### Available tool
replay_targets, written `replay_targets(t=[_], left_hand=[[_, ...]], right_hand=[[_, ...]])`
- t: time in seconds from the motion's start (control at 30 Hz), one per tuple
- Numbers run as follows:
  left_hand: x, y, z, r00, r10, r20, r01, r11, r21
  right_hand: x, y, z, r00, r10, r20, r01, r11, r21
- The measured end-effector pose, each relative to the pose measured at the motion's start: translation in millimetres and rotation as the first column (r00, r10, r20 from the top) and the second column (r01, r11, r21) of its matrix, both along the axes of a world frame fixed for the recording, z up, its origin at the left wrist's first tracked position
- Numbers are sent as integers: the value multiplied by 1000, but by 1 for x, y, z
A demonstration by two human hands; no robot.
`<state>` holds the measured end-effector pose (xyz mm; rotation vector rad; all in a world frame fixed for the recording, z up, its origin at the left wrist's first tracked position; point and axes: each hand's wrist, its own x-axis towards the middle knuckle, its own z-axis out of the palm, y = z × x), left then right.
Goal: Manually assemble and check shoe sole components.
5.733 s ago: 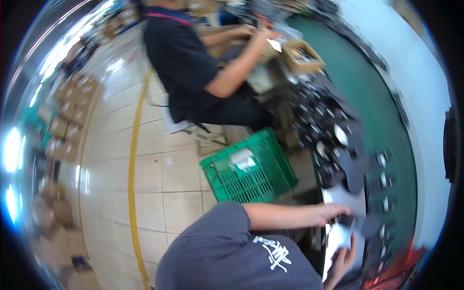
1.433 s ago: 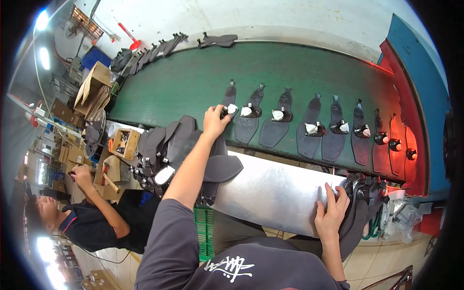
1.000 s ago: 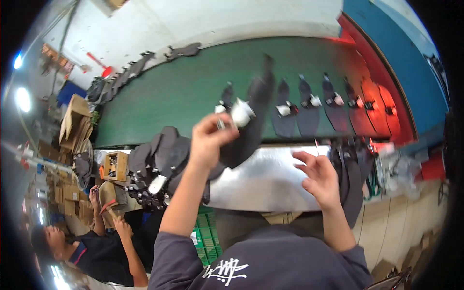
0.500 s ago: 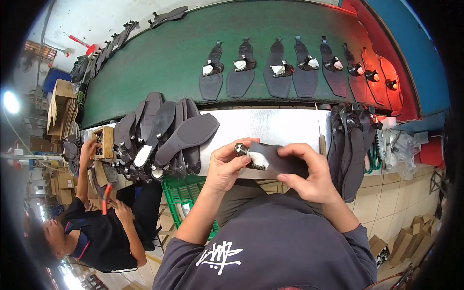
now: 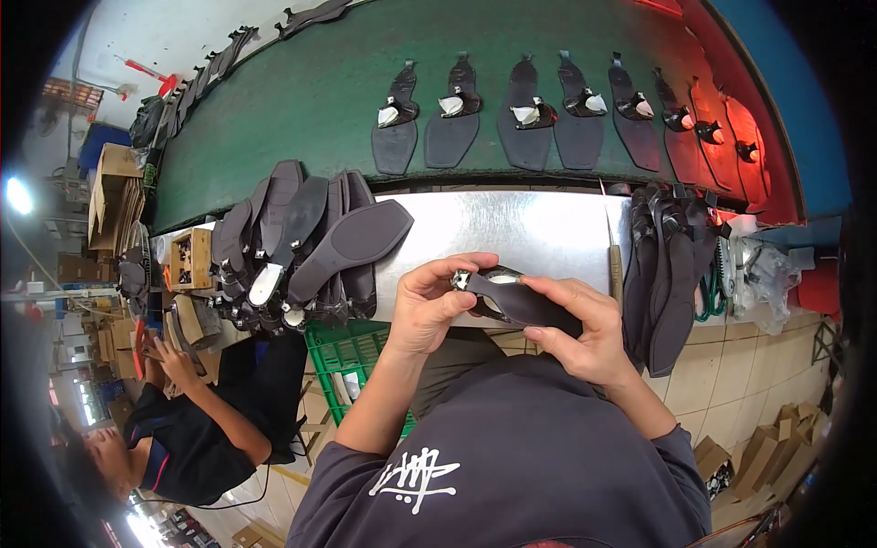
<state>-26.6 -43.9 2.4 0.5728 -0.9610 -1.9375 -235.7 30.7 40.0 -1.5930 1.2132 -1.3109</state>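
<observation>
Above the near edge of the metal work surface I hold a dark sandal between both hands. My left hand pinches its strap end, where a small shiny ornament sits beside the thumb. Toward the other end, my right hand grips the dark sole with thumb and fingers. A bit of white shows inside the strap. To my left lies a heap of dark sandals and soles; another stack of sandals stands close to the right of my right hand.
Several sandals lie in a row on the green conveyor belt, the rightmost under red light. A wooden-handled tool rests on the metal surface. At left, a co-worker sits near a wooden box. A green crate stands below.
The sandal in my hands has turned, so its sole side now faces up more and less white shows. The co-worker's hand has left the wooden box. The row on the belt appears slightly higher.
</observation>
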Motion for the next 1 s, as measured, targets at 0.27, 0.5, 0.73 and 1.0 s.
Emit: replay_targets(t=[0.27, 0.5, 0.73, 1.0], left_hand=[[0, -2, -2, 1000, -4, -12, 4, 999, 43], [-1, -3, -3, 1000, -19, -21, 19, 1000, 8], [-2, -1, 1, 1000, -19, 19, 20, 1000, -12], [-2, 0, 6, 994, 21, 103, 4, 972, -234]], right_hand=[[-1, 0, -3, 999, 9, 45, -10, 1000, 17], [-2, -1, -2, 1000, 14, 20, -15, 1000, 17], [-2, 1, 0, 1000, 7, 14, -8, 999, 38], [-4, -1, 9, 991, -14, -133, 12, 1000, -16]])
